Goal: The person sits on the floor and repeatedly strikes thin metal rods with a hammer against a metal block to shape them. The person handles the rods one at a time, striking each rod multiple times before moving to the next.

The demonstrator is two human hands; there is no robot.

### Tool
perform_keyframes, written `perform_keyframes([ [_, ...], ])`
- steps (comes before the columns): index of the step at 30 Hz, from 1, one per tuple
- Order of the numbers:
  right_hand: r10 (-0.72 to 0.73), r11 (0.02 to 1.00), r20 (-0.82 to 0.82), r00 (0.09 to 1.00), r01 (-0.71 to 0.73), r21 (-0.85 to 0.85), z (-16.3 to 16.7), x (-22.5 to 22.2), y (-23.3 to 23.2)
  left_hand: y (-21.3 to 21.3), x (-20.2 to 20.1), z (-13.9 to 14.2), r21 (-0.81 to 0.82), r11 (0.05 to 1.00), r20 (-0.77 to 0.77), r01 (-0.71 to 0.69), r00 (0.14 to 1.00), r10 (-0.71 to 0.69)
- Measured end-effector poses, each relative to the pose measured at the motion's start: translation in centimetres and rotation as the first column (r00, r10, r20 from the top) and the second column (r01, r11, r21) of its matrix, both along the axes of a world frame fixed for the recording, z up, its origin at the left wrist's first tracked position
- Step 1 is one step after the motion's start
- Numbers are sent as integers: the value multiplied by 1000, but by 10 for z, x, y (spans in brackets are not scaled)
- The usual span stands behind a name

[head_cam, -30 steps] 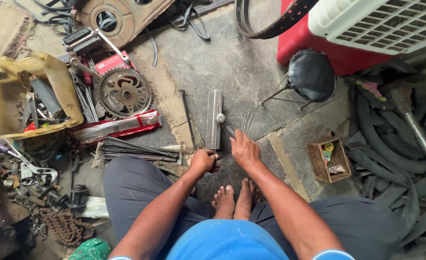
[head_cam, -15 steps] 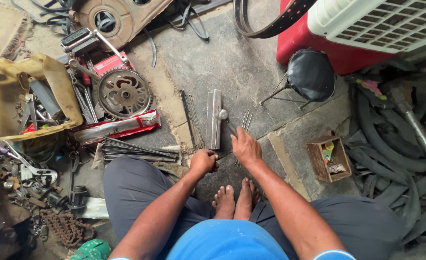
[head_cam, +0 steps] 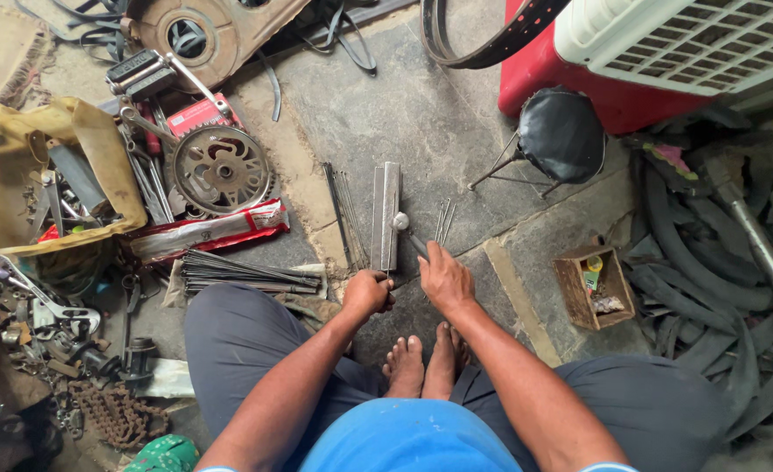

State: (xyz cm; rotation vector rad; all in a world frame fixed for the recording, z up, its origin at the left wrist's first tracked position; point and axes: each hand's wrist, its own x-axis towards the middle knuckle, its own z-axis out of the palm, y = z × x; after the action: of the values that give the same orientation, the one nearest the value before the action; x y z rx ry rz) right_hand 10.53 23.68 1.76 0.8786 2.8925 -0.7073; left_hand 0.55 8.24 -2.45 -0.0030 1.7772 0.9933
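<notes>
A flat grey metal bar [head_cam: 386, 216] lay lengthwise on the stone floor [head_cam: 421, 114] at the centre of the frame, with a small round metal piece [head_cam: 400, 220] resting on its right edge. Just below the bar's near end, the left hand [head_cam: 367, 293] was curled into a fist around something thin; what it gripped was too small to make out. The right hand [head_cam: 445, 281] sat just beside it, fingers bent and pressed down toward the floor, touching or nearly touching a thin dark rod [head_cam: 417, 245] that ran up toward the round piece. Whether it truly held the rod could not be told. A few loose thin spokes [head_cam: 443, 220] lay right of the bar, and more dark spokes [head_cam: 344, 214] lay left of it.

Below the hands, two bare feet [head_cam: 426, 363] rested together between the person's grey-trousered knees.

Left of centre, a bundle of spokes [head_cam: 247, 273] lay on the floor below a red and silver packet [head_cam: 212, 232], and above that sat a toothed sprocket wheel [head_cam: 221, 169]. At the far left stood a worn yellow bag [head_cam: 45, 170] full of tools, with a rusty chain [head_cam: 111, 415] in the lower left. In the upper right a small black stool [head_cam: 560, 135] stood before a red and white cooler [head_cam: 666, 52]. A small wooden box [head_cam: 592, 287] sat at right of centre, near a pile of black rubber tyres [head_cam: 719, 262].
</notes>
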Motion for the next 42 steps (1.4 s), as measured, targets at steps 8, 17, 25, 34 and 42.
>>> perform_keyframes([
  [8, 31, 999, 84, 996, -30, -14, 4, -21, 17, -1, 2, -4, -14, 1000, -38, 9, 999, -9],
  [17, -11, 1000, 83, 997, 10, 15, 8, -36, 16, -6, 6, -7, 33, 999, -10, 3, 1000, -3],
  [25, -229, 960, 142, 963, 247, -133, 29, -43, 13, -6, 6, -8, 36, 999, -7, -12, 1000, 12],
  [34, -161, 978, 43, 986, 166, -123, 25, -16, 7, -3, -1, -18, 33, 999, -74, -27, 997, 29],
  [42, -309, 944, 93, 947, 317, -94, 8, 6, 15, -1, -4, -15, 15, 1000, -89, -14, 996, 15],
])
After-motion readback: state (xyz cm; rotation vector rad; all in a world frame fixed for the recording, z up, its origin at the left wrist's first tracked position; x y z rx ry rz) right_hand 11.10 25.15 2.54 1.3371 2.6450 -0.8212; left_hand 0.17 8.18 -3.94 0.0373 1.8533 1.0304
